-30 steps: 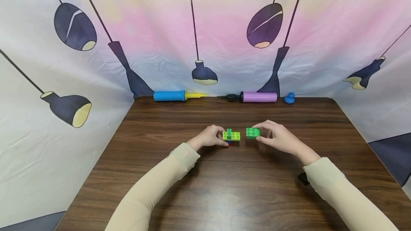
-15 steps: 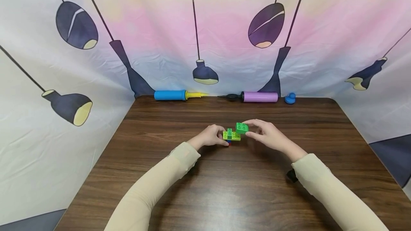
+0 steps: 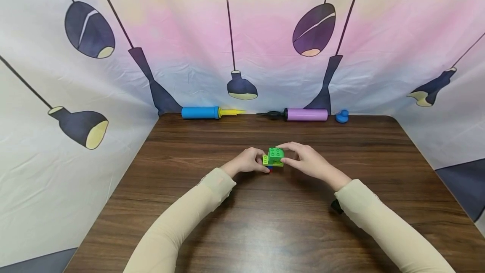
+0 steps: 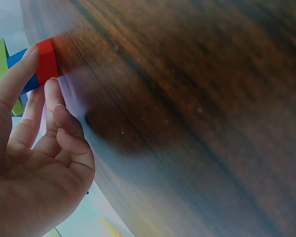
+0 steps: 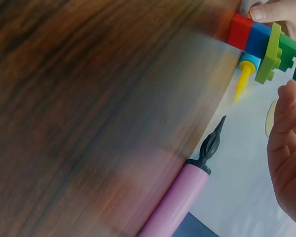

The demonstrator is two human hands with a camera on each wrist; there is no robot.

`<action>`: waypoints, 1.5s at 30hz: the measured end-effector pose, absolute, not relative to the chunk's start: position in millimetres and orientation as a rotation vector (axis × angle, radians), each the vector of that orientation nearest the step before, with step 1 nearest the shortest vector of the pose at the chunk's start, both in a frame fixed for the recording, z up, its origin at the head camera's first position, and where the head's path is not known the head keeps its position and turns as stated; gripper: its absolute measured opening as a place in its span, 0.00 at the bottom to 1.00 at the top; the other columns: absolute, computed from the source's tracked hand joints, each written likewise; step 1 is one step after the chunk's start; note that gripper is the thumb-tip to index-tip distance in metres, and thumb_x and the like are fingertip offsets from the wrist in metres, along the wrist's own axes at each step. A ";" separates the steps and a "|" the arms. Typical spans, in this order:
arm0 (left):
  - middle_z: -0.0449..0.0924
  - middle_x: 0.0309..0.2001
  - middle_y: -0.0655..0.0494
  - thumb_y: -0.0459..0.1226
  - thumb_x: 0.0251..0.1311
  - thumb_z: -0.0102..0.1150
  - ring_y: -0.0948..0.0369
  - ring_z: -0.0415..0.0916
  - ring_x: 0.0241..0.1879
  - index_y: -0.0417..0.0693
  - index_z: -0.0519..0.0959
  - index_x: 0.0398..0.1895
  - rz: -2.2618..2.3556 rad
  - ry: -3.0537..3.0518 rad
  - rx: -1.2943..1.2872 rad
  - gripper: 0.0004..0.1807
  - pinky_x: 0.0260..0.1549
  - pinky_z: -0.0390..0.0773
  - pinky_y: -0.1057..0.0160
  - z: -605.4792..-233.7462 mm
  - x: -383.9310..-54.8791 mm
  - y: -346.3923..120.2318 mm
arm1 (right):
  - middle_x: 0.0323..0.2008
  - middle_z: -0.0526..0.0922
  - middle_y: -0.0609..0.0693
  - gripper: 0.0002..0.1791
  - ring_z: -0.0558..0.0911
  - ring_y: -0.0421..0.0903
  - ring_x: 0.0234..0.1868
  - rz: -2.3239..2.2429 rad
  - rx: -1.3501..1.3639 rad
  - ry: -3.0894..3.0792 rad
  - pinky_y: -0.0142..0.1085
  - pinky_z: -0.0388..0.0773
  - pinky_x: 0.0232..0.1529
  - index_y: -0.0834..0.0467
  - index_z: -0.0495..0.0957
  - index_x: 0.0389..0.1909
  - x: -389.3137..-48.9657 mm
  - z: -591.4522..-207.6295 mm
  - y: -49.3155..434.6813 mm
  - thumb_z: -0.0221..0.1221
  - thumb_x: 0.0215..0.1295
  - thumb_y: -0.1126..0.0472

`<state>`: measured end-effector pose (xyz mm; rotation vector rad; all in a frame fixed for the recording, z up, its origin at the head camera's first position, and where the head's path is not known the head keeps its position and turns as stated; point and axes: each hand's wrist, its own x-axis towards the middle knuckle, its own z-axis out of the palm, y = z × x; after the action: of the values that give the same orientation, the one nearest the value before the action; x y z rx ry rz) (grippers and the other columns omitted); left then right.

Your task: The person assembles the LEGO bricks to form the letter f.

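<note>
In the head view, my left hand grips a small stack of toy building bricks on the table. The left wrist view shows a red brick at its base, with fingers around it and the blue brick. Above these come a lime-green plate and a small darker green brick. My right hand pinches a bright green brick with a rounded end, just over the stack. A narrow gap separates it from the darker green brick in the right wrist view. It hides part of the stack from the head camera.
Along the wooden table's back edge lie a blue hand pump with a yellow nozzle and a purple pump. A blue toy duck stands to their right. Patterned cloth hangs behind.
My right hand has moved left with the bright green brick, from beside the stack to over it. My left hand has stayed in place on the stack.
</note>
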<state>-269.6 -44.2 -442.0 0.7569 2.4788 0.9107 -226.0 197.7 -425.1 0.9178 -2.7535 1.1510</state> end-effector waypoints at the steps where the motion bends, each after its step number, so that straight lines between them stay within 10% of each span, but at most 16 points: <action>1: 0.77 0.25 0.55 0.40 0.52 0.72 0.64 0.69 0.22 0.44 0.79 0.41 0.912 2.479 0.758 0.16 0.25 0.70 0.69 -442.0 -269.5 -44.2 | 0.53 0.78 0.40 0.21 0.74 0.44 0.25 1.139 0.918 -2.754 0.37 0.73 0.27 0.44 0.73 0.61 -226.1 -425.8 197.1 0.60 0.67 0.51; 45: 0.79 0.25 0.55 0.39 0.52 0.73 0.65 0.69 0.22 0.43 0.80 0.37 1.004 2.445 0.681 0.14 0.27 0.70 0.69 -441.0 -264.8 -43.7 | 0.51 0.78 0.46 0.21 0.75 0.37 0.25 0.663 0.899 -2.814 0.38 0.73 0.28 0.45 0.73 0.61 -220.9 -416.3 187.2 0.59 0.69 0.52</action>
<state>-264.8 -43.7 -441.0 0.6813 2.4448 1.0037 -220.9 187.2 -416.3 0.8987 -2.8136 0.6625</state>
